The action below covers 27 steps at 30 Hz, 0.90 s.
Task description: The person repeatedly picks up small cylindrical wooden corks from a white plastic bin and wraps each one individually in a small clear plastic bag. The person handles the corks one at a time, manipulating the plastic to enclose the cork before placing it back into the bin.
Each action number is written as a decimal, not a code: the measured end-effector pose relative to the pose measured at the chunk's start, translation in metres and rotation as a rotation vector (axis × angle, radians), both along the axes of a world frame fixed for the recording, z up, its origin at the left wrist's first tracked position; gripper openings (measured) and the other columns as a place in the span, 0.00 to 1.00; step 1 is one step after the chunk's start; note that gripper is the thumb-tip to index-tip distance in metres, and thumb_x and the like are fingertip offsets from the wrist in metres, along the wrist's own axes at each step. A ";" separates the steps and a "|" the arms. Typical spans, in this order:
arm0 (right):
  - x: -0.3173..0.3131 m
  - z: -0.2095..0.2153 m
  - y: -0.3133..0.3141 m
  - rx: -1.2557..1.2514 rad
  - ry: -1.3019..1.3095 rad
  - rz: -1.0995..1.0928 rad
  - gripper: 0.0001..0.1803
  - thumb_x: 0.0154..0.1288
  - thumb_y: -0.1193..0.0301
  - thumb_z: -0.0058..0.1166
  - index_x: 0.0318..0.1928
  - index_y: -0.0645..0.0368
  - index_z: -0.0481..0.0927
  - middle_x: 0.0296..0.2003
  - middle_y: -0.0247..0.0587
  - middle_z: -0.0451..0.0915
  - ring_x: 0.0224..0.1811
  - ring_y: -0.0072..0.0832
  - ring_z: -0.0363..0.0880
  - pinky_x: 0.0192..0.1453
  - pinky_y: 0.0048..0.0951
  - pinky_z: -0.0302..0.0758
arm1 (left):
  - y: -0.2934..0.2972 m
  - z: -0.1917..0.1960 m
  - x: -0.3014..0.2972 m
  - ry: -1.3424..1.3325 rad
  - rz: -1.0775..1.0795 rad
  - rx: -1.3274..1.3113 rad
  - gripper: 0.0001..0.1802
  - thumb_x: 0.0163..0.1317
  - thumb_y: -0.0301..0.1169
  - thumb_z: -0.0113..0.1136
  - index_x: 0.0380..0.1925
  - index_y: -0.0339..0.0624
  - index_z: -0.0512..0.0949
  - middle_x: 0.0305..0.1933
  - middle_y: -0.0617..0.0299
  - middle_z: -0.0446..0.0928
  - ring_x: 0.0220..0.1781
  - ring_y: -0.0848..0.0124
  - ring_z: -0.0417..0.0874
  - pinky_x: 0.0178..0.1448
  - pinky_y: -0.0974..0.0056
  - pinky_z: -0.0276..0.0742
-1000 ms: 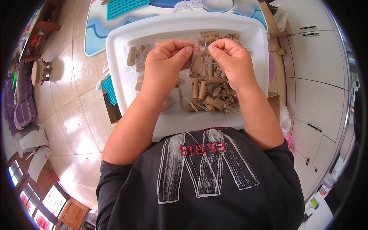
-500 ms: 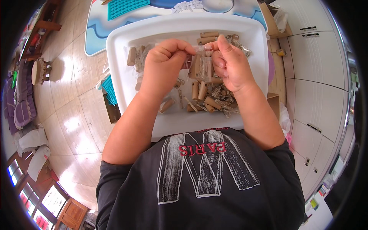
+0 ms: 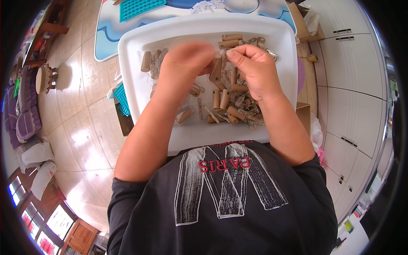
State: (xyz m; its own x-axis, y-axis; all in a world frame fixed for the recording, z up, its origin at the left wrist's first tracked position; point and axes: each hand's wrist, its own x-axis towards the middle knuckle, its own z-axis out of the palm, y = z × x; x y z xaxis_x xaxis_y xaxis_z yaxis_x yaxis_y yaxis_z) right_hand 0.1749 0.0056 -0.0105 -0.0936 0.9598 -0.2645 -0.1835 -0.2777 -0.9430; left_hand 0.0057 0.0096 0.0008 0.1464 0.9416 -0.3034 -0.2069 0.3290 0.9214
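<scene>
Both of my hands are raised over a white plastic tub (image 3: pixel 140 36). My left hand (image 3: pixel 185 59) is smeared by motion, so its fingers cannot be made out. Thumb and forefinger are pinched together on my right hand (image 3: pixel 257 70), holding the edge of a thin clear plastic bag (image 3: pixel 222 61) that shows only faintly between the hands. Below lie several small brown cardboard tubes (image 3: pixel 225 97), some loose and others wrapped in clear plastic. More wrapped pieces (image 3: pixel 244 102) are heaped under my right wrist, and a tube (image 3: pixel 145 61) rests by the tub's left wall.
Beyond the tub is a blue and white table (image 3: pixel 178 8) with a teal grid tray (image 3: pixel 140 8) and a pile of white strips (image 3: pixel 208 6). Cardboard boxes (image 3: pixel 302 21) stand at the right, before white cabinets (image 3: pixel 348 55). A small stool (image 3: pixel 44 79) is on the tiled floor at left.
My left hand has moved quickly and is now blurred. The right hand has turned inward, its thumb coming down from upright into a pinch against the forefinger.
</scene>
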 end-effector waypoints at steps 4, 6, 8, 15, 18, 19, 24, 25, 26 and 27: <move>0.005 0.001 0.006 0.031 -0.076 -0.022 0.09 0.60 0.69 0.56 0.33 0.63 0.79 0.22 0.24 0.73 0.20 0.09 0.61 0.24 0.12 0.59 | 0.006 -0.002 -0.015 0.114 0.023 0.036 0.08 0.61 0.27 0.54 0.37 0.33 0.76 0.31 0.62 0.78 0.30 0.78 0.77 0.39 0.73 0.74; 0.017 0.007 0.012 0.066 0.018 -0.136 0.09 0.61 0.69 0.55 0.34 0.64 0.78 0.20 0.22 0.70 0.18 0.08 0.57 0.21 0.12 0.54 | 0.008 0.011 -0.032 0.189 -0.014 0.093 0.07 0.61 0.25 0.53 0.36 0.32 0.76 0.30 0.64 0.77 0.29 0.79 0.75 0.34 0.75 0.71; 0.025 0.007 0.016 0.098 0.089 -0.219 0.10 0.62 0.68 0.54 0.35 0.64 0.78 0.18 0.20 0.67 0.16 0.08 0.54 0.18 0.12 0.51 | 0.008 0.015 -0.050 0.409 -0.276 0.107 0.09 0.60 0.29 0.55 0.37 0.34 0.77 0.29 0.64 0.77 0.28 0.81 0.75 0.31 0.75 0.70; 0.021 0.006 0.016 0.107 0.151 -0.217 0.10 0.62 0.69 0.53 0.37 0.65 0.77 0.17 0.19 0.63 0.15 0.07 0.52 0.17 0.13 0.48 | -0.005 0.013 0.000 1.260 -0.563 0.485 0.16 0.52 0.42 0.59 0.34 0.42 0.77 0.29 0.57 0.78 0.28 0.64 0.79 0.33 0.60 0.73; 0.019 0.007 0.014 0.099 0.142 -0.204 0.10 0.62 0.69 0.53 0.36 0.64 0.78 0.18 0.19 0.64 0.15 0.07 0.52 0.17 0.13 0.47 | -0.011 -0.025 0.032 1.348 -0.488 0.659 0.14 0.51 0.43 0.59 0.28 0.44 0.76 0.27 0.57 0.77 0.29 0.59 0.79 0.34 0.56 0.74; 0.018 0.006 0.014 0.104 0.143 -0.198 0.10 0.62 0.69 0.53 0.36 0.64 0.78 0.18 0.19 0.64 0.15 0.07 0.52 0.17 0.13 0.47 | -0.012 -0.033 0.038 1.380 -0.488 0.650 0.14 0.51 0.43 0.59 0.26 0.44 0.75 0.26 0.57 0.76 0.30 0.59 0.79 0.34 0.56 0.74; 0.024 0.007 0.011 0.115 0.061 -0.095 0.12 0.62 0.67 0.54 0.39 0.63 0.79 0.22 0.23 0.71 0.21 0.08 0.61 0.23 0.13 0.57 | -0.003 -0.045 0.037 1.256 -0.481 0.521 0.11 0.51 0.38 0.59 0.28 0.43 0.76 0.26 0.59 0.76 0.30 0.64 0.79 0.34 0.59 0.73; 0.023 0.007 0.011 0.139 0.011 -0.076 0.12 0.62 0.66 0.55 0.39 0.63 0.79 0.24 0.24 0.72 0.23 0.09 0.63 0.26 0.13 0.60 | 0.000 -0.038 0.031 1.098 -0.463 0.468 0.10 0.51 0.36 0.60 0.29 0.43 0.77 0.26 0.60 0.76 0.29 0.66 0.78 0.33 0.61 0.72; 0.022 0.007 0.011 0.161 -0.039 -0.055 0.13 0.62 0.65 0.55 0.40 0.62 0.79 0.25 0.25 0.74 0.26 0.10 0.66 0.29 0.14 0.63 | 0.004 -0.030 0.023 0.941 -0.442 0.411 0.09 0.51 0.34 0.60 0.30 0.42 0.77 0.25 0.61 0.75 0.28 0.69 0.77 0.32 0.63 0.72; 0.022 0.006 0.010 0.145 -0.081 0.011 0.14 0.62 0.64 0.55 0.40 0.62 0.79 0.27 0.26 0.75 0.28 0.11 0.67 0.31 0.15 0.64 | 0.006 -0.025 0.016 0.751 -0.412 0.382 0.06 0.54 0.30 0.60 0.30 0.39 0.77 0.24 0.66 0.73 0.26 0.78 0.72 0.31 0.70 0.68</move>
